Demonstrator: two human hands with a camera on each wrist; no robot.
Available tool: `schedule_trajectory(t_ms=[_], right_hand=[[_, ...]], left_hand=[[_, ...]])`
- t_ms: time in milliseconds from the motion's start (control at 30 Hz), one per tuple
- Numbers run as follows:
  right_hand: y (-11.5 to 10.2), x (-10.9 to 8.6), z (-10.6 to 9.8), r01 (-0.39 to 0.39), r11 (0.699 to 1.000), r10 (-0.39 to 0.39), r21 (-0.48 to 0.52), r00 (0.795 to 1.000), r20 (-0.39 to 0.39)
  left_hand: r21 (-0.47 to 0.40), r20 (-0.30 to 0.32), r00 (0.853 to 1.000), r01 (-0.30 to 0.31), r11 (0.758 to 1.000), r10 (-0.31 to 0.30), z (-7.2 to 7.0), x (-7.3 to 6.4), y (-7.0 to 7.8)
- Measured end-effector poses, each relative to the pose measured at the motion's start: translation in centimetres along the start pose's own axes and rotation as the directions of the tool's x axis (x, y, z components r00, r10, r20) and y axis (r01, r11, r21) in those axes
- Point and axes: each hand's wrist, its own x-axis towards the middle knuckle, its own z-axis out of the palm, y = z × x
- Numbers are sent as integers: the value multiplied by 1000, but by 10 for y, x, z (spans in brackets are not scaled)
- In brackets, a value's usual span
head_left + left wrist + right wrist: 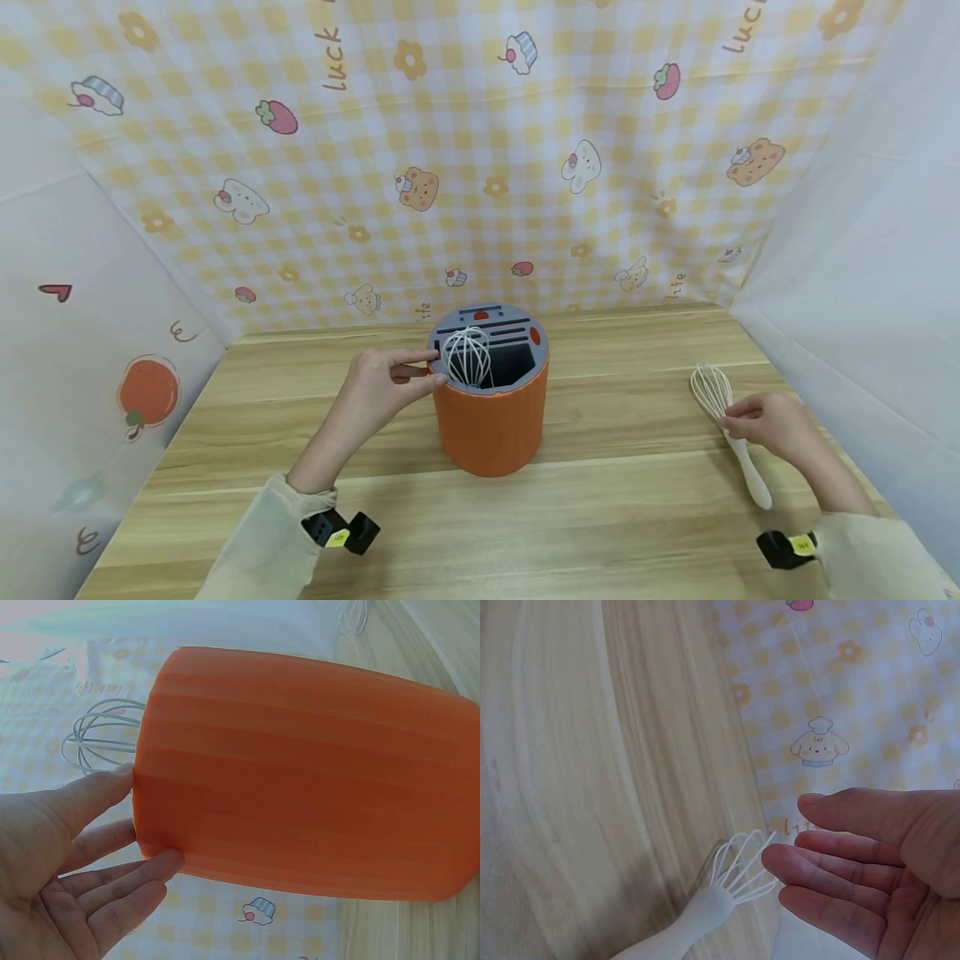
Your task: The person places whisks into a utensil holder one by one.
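An orange utensil holder (pixel 491 429) with a grey slotted top stands upright mid-table. From its large front compartment pokes the wire head of a white whisk (pixel 467 358); its handle is hidden inside. My left hand (pixel 382 379) touches the holder's left rim, thumb and fingers (pixel 146 874) fairly straight against the edge. On the right side of the table lies a second white whisk (pixel 742 467), wire head pointing away. Just over its neck hovers my right hand (pixel 772 425), and the right wrist view shows its fingers (pixel 832 907) apart from the whisk, holding nothing.
A yellow checked cloth (pixel 487 167) with cartoon prints hangs behind the wooden table (pixel 615 500). White sheets close off the left (pixel 45 375) and right (pixel 877 275) sides, the right one close to my right hand.
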Motion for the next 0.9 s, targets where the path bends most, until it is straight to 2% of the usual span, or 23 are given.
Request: schedule_trajectory(t_ms=[267,500,633,900], right_hand=[[15,-4,0,-49,998,47,47,998,39],[27,-5,3,-44,997,42,63,999,29],[32,-4,2,-68,995,65,76,997,46],[39,-5,3,-123,991,118,51,989,91]], left_hand=[[1,2,1000,-1,1000,1,0,0,-1],[5,1,1000,-14,1000,14,-1,0,-1],[8,-2,1000,-26,1000,26,-1,0,-1],[5,7,1000,-30,1000,30,-1,0,-1]])
